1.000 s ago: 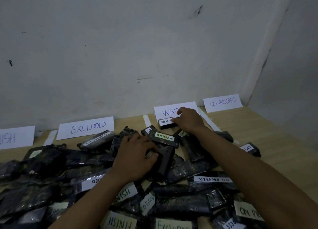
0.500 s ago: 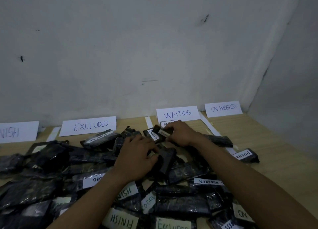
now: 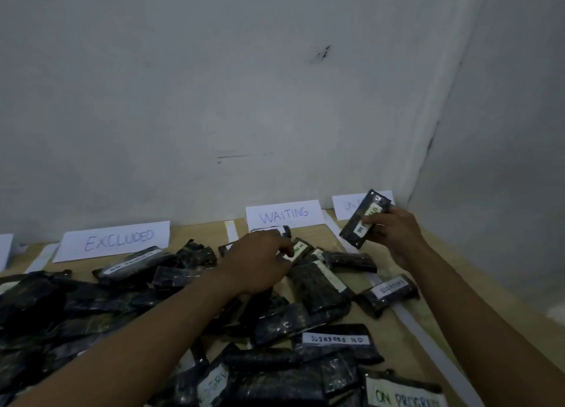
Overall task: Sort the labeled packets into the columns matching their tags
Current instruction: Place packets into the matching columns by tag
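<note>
Right grip point(image 3: 394, 235): pinches ON PROGRESS packet point(image 3: 365, 218), long axis tilted, top end up-right.
Left grip point(image 3: 256, 259): curled over pile point(image 3: 122, 308); hold unclear.
Room: bare table point(image 3: 452, 287) right of pile.

The packets point(image 3: 318, 284) in front of the WAITING sign point(image 3: 284, 215) are glossy black with white labels. The sign is white with blue handwriting. Under it the bench point(image 3: 198, 233) is pale tan wood grain, and behind it the wall point(image 3: 244, 100) is off-white with dark smudges.

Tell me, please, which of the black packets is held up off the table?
The packet the right hand grips, up in front of the far-right sign; every other one lies on the table.
</note>
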The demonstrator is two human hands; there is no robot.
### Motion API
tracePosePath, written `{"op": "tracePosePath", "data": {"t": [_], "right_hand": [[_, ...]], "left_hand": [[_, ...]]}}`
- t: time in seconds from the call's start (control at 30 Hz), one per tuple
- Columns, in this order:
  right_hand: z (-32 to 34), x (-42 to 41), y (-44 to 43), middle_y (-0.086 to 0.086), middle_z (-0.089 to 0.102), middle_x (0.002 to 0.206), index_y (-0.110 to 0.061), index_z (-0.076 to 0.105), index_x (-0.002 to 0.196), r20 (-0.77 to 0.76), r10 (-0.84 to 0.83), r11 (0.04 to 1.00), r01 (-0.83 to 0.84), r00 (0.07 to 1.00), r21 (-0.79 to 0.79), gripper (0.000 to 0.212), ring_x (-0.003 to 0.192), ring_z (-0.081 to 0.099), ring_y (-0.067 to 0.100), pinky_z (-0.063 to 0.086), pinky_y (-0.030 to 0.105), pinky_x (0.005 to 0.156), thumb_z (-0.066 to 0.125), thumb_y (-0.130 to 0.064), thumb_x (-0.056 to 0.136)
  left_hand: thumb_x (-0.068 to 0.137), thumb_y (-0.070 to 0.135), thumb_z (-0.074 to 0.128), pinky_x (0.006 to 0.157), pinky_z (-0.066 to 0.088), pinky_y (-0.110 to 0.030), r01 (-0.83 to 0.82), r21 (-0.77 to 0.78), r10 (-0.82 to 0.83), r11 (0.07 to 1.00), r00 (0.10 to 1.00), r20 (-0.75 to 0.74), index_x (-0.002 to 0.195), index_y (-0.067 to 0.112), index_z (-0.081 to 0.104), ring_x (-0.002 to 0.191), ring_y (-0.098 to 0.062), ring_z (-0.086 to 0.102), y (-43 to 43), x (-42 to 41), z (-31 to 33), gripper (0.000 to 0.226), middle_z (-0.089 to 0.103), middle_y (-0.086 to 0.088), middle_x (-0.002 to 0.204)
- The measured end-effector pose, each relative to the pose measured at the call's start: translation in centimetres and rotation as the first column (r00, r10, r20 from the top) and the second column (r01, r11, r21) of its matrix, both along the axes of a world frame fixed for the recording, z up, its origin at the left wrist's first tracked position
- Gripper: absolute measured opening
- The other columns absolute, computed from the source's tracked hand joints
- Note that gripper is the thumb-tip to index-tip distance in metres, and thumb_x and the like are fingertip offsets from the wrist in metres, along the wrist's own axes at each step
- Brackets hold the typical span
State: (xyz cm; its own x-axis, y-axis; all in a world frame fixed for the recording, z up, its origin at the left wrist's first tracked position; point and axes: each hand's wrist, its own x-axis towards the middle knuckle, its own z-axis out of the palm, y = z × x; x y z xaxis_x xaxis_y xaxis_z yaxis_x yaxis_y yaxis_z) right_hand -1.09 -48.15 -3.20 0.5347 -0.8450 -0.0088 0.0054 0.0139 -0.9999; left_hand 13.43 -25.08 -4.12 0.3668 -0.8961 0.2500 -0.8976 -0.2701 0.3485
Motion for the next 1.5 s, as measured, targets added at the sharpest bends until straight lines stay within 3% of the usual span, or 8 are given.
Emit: {"op": "tracePosePath", "data": {"t": [0.23,0.37,0.47,0.57,0.77,1.07,1.4,1.5], "right_hand": [[-2.6,-1.2,-8.0,0.016,0.068,0.082,-0.006,0.061,0.088,-0.203,-0.201,0.979,0.193,0.958,-0.060,0.024,0.056,0.062,0.018,0.051,0.024,0.048,0.077,0.003,0.072],[-5.2,-0.1,-11.0,0.020,0.066,0.109,-0.003,0.060,0.105,-0.420,-0.344,0.932,0.251,0.840,-0.261,0.043,0.092,0.065,0.032,0.054,0.034,0.072,0.084,-0.010,0.069],[-6.4,0.0,-11.3,0.020,0.052,0.129,0.000,0.048,0.127,-0.528,-0.388,0.903,0.195,0.755,-0.384,0.067,0.116,0.053,0.035,0.045,0.037,0.087,0.082,-0.023,0.073],[-7.2,0.0,-10.6,0.018,0.038,0.134,-0.004,0.045,0.128,-0.484,-0.437,0.856,0.185,0.758,-0.482,0.060,0.113,0.052,0.036,0.043,0.040,0.093,0.074,-0.027,0.081],[-8.4,-0.1,-10.8,0.004,0.057,0.111,-0.026,0.066,0.100,-0.655,-0.280,0.793,-0.215,0.702,-0.571,0.041,0.101,0.057,0.026,0.049,0.035,0.084,0.061,-0.047,0.065],[-9.1,2.1,-15.5,0.012,0.050,0.136,-0.022,0.055,0.130,-0.759,-0.349,0.771,-0.292,0.550,-0.566,0.051,0.123,0.042,0.038,0.027,0.043,0.103,0.041,-0.047,0.088],[-7.4,1.9,-13.5,0.009,0.048,0.139,-0.024,0.052,0.133,-0.682,-0.284,0.796,-0.231,0.674,-0.560,0.055,0.129,0.043,0.034,0.035,0.042,0.108,0.055,-0.039,0.080],[-5.3,3.3,-9.5,0.009,0.057,0.125,-0.016,0.059,0.126,-0.595,-0.230,0.709,-0.286,0.770,-0.644,0.042,0.111,0.054,0.023,0.040,0.027,0.090,0.068,-0.026,0.086]], "left_hand": [[0.087,0.029,0.060,0.086,0.050,-0.035,0.016,0.050,-0.005,0.999,0.975,-0.223,0.099,0.030,0.068,0.095,-0.008,0.057,-4.1,1.0,-3.6,0.014,0.062,0.010,0.104],[0.090,0.025,0.061,0.084,0.050,-0.029,0.009,0.000,-0.009,1.000,0.952,-0.304,0.100,0.029,0.068,0.091,-0.001,0.056,-4.4,1.3,-5.3,0.013,0.060,0.012,0.100],[0.090,0.030,0.060,0.082,0.049,-0.029,0.017,-0.021,-0.022,1.000,0.959,-0.283,0.098,0.033,0.068,0.090,0.000,0.054,-4.3,1.5,-5.9,0.012,0.058,0.015,0.097],[0.090,0.030,0.060,0.081,0.049,-0.028,0.016,-0.030,-0.025,0.999,0.953,-0.301,0.096,0.034,0.068,0.089,0.000,0.055,-4.1,1.5,-6.1,0.010,0.057,0.016,0.095],[0.090,0.031,0.061,0.081,0.049,-0.029,0.006,-0.032,-0.016,0.999,0.943,-0.333,0.092,0.037,0.065,0.089,0.000,0.055,-4.0,1.7,-6.2,0.008,0.057,0.017,0.094],[0.091,0.034,0.059,0.083,0.049,-0.035,-0.002,-0.028,-0.008,1.000,0.943,-0.333,0.095,0.035,0.066,0.091,-0.004,0.054,-4.1,1.7,-6.1,0.009,0.058,0.015,0.096],[0.088,0.029,0.063,0.078,0.047,-0.024,-0.093,-0.092,0.054,0.991,0.930,-0.362,0.089,0.032,0.068,0.088,0.003,0.053,-3.9,1.6,-6.0,0.007,0.059,0.017,0.095],[0.086,0.030,0.061,0.073,0.049,-0.027,-0.186,-0.081,0.152,0.979,0.938,-0.312,0.085,0.029,0.068,0.082,0.000,0.055,-3.5,1.8,-5.7,0.007,0.061,0.015,0.090]]}}
